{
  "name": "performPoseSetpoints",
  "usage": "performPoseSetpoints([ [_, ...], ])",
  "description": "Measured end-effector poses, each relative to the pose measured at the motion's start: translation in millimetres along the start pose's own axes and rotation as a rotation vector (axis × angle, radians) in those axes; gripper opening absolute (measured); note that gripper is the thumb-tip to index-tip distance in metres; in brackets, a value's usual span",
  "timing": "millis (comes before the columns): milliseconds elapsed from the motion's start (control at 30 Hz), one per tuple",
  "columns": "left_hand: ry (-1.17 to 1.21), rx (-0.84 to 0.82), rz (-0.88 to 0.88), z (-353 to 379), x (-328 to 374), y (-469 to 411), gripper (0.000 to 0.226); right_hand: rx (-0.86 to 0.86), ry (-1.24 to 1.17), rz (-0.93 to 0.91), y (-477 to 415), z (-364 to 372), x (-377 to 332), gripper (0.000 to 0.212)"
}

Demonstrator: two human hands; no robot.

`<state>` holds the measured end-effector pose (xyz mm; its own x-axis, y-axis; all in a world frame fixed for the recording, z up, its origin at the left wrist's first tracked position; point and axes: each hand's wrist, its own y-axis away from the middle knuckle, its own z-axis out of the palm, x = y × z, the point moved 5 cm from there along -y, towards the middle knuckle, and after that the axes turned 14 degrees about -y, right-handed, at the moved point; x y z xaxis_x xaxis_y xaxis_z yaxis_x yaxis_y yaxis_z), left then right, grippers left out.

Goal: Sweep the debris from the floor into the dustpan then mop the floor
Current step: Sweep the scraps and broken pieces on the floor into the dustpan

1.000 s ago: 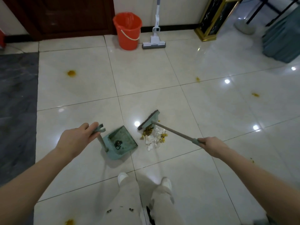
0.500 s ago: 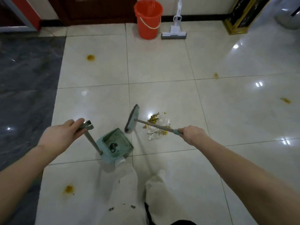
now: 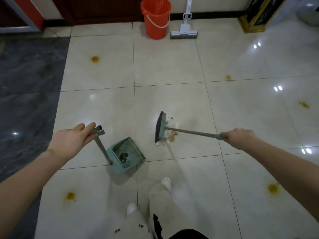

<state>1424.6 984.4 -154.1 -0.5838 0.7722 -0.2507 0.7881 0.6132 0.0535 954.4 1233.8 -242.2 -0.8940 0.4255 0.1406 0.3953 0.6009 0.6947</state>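
Note:
My left hand (image 3: 73,138) grips the top of the upright handle of a green dustpan (image 3: 126,155), which stands on the white tile floor with its mouth facing right and dark scraps inside. My right hand (image 3: 239,138) grips the end of a green broom's handle. The broom head (image 3: 160,126) stands on the floor to the right of the dustpan, apart from it. A small pile of debris (image 3: 170,135), white scraps and yellow bits, lies against the right side of the broom head. A white mop (image 3: 184,32) leans by the far wall.
An orange bucket (image 3: 156,18) stands beside the mop at the far wall. Several yellow stains (image 3: 95,59) dot the tiles. Dark marble flooring (image 3: 27,87) runs along the left. A gold-framed stand (image 3: 255,16) is at the far right. My feet (image 3: 166,182) are below the dustpan.
The broom head has swung from the left of the debris to stand upright against it. The dustpan has shifted slightly, and my view has moved back and tilted.

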Motion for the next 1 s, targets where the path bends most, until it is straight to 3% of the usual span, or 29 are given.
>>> performPoseSetpoints([
  [67, -0.014, -0.009, -0.005, 3, 2, -7, 0.026, 0.027, 0.048, 0.005, 3, -6, 6, 0.032],
  [200, -0.032, -0.033, 0.009, 4, 1, -18, 0.03, 0.064, 0.06, -0.012, 11, -18, -5, 0.033],
  [367, -0.025, 0.005, 0.049, 6, -9, -14, 0.031, 0.06, -0.093, 0.032, 39, -15, -28, 0.035],
  [667, 0.057, 0.034, 0.094, 31, -67, -19, 0.027, 0.097, -0.543, 0.266, 104, 10, -132, 0.039],
  [833, 0.07, 0.091, 0.305, 50, -78, -13, 0.028, 0.149, -0.844, 0.441, 116, 23, -196, 0.038],
  [1000, 0.128, -0.005, 0.286, 75, -71, -10, 0.024, 0.188, -1.153, 0.606, 105, 37, -241, 0.035],
])
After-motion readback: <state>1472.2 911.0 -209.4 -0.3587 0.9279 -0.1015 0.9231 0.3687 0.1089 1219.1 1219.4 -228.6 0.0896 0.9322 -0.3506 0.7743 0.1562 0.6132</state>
